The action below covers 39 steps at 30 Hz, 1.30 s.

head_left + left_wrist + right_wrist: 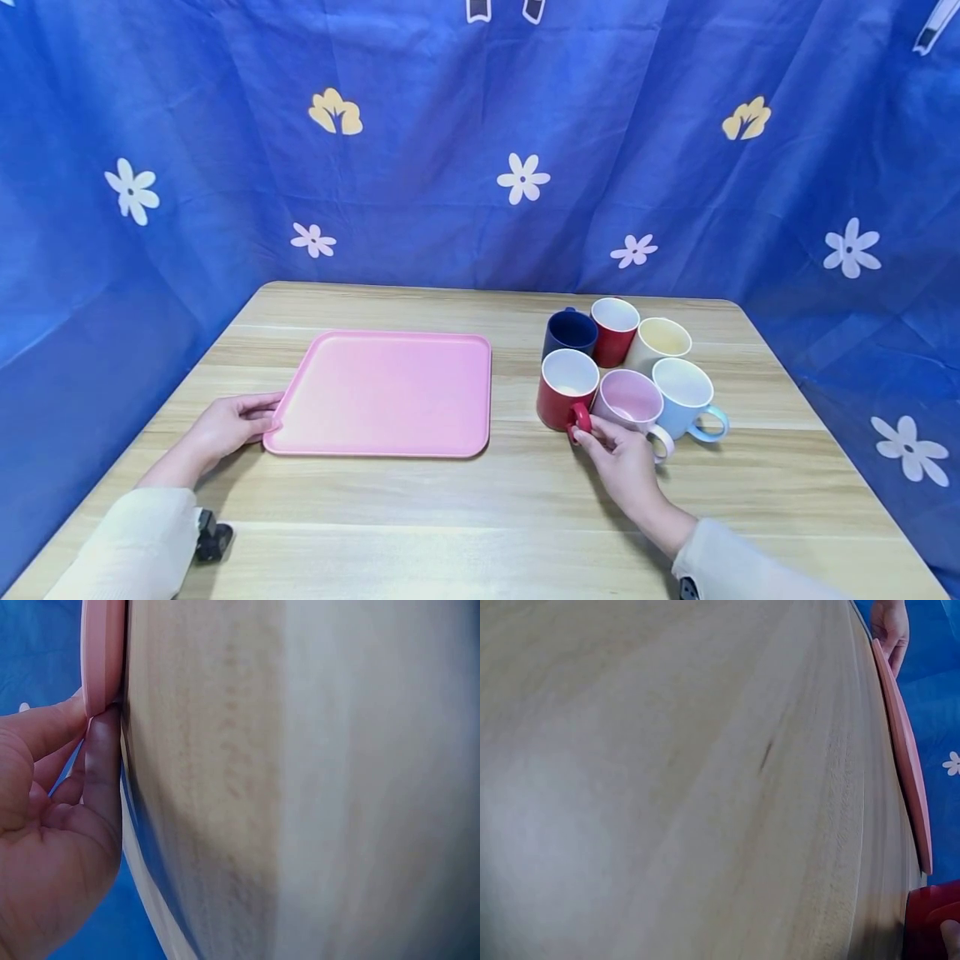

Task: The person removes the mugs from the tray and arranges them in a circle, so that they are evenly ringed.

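A pink rectangular tray (382,396) lies on the left half of the table. My left hand (228,427) pinches its left edge near the front corner; in the left wrist view the thumb is above the tray rim (103,660) and a finger below it. At the right, my right hand (622,467) holds the handle of a red mug (558,404) with a white inside. That mug stands upright, at the front left of a group of mugs. Only a bit of the red mug (930,919) and a fingertip show in the right wrist view.
Close around the red mug stand a navy mug (570,332), another red mug (613,333), a cream mug (660,343), a pink mug (628,400) with a white handle and a light blue mug (682,396). Blue patterned cloth (450,208) hangs behind the wooden table (420,517).
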{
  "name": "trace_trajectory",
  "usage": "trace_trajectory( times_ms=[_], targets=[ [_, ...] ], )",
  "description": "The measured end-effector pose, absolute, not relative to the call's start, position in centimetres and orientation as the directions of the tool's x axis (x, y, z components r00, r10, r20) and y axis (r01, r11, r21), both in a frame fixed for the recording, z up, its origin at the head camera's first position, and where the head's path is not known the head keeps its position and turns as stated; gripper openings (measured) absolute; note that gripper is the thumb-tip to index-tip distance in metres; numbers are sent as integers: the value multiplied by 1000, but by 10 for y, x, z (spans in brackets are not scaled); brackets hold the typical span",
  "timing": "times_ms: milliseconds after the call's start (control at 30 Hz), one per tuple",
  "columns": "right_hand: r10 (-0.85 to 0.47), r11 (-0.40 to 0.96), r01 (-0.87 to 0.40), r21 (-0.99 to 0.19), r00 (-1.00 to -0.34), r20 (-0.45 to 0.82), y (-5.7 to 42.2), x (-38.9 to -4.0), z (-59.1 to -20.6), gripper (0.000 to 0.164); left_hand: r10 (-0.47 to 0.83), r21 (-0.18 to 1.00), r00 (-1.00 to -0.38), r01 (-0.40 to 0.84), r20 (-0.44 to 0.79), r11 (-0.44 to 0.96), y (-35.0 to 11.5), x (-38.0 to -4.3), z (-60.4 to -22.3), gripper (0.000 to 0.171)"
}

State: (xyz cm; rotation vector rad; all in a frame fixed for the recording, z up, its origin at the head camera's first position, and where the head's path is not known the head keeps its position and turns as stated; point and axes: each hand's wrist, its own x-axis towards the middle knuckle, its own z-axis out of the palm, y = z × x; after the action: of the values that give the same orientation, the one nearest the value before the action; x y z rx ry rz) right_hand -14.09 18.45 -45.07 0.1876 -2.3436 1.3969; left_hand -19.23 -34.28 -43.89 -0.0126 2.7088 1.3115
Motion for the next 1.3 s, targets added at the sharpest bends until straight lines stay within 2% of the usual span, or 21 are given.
trace_trajectory(
  times_ms=[300, 467, 600, 833, 1033, 1300],
  targets=[
    [97, 461, -335, -822, -901, 422, 184, -140, -452, 21, 63, 777, -991, -53, -119, 628, -343, -193, -439, 54],
    [97, 432, -278, -858, -931, 351, 185, -138, -448, 23, 66, 785, -990, -57, -124, 616, -343, -194, -440, 54],
    [59, 394, -189, -900, -971, 230, 186, -136, -438, 32, 60, 783, -990, -62, -126, 619, -343, -193, -440, 54],
    [-61, 497, -136, -857, -991, 122, 191, -134, -409, 54, 71, 807, -989, -62, -127, 587, -344, -191, -438, 56],
    [-130, 546, -163, -822, -985, 109, 195, -136, -375, 65, 79, 847, -988, -71, -132, 528, -346, -190, -441, 58],
    [-169, 541, -225, -810, -973, 158, 202, -150, -345, 64, 45, 889, -991, -92, -125, 448, -344, -191, -427, 63]
  ],
)
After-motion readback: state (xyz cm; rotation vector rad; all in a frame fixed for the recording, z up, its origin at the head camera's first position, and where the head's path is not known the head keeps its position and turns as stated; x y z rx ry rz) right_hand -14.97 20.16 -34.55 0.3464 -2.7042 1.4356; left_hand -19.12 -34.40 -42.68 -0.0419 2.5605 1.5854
